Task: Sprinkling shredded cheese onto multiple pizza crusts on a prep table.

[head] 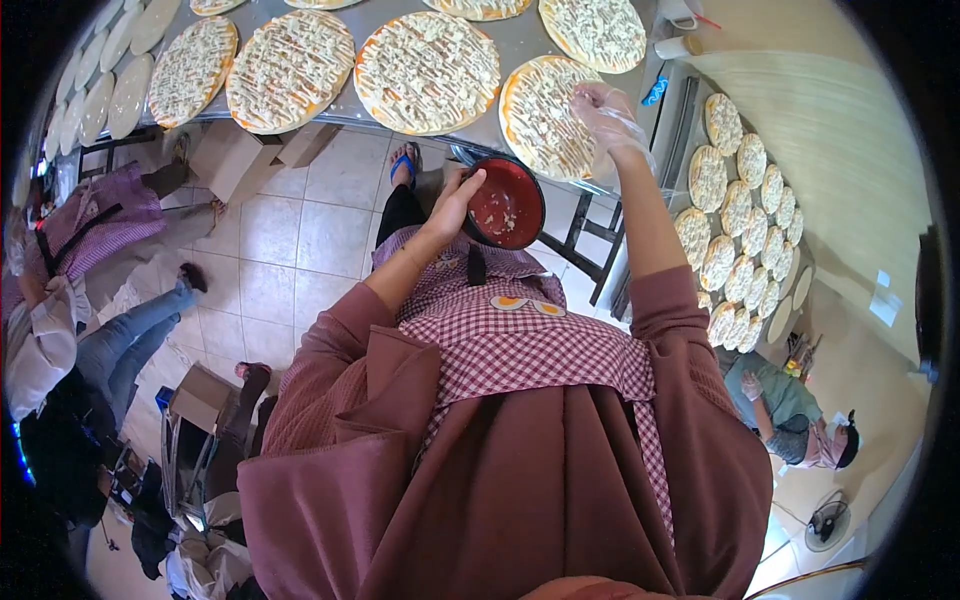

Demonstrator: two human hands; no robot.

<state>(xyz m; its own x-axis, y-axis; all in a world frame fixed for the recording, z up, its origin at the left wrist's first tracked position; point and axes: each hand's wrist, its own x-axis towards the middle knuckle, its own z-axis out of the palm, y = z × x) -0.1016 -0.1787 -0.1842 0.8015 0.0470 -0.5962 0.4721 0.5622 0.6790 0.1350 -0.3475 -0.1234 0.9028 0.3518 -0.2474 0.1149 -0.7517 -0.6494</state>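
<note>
My left hand (452,201), bare, grips the rim of a bowl (504,204), black outside and red inside, with a few pale crumbs in it. The bowl is held just off the near edge of the metal table. My right hand (600,109), in a clear plastic glove, is over the right part of a pizza (544,116) with sauce stripes and pale crumbled topping. Its fingers are bunched; whether crumbs are between them I cannot tell. Another topped pizza (427,73) lies to the left, and one more (592,34) lies just beyond.
More pizzas stand in rows on a second table (697,135) at the right. Plain bases (131,105) lie at the far left of the metal table (330,112). A cup (675,46) lies near the back right corner. Co-workers are at the left and lower right. Cardboard boxes (232,161) stand below.
</note>
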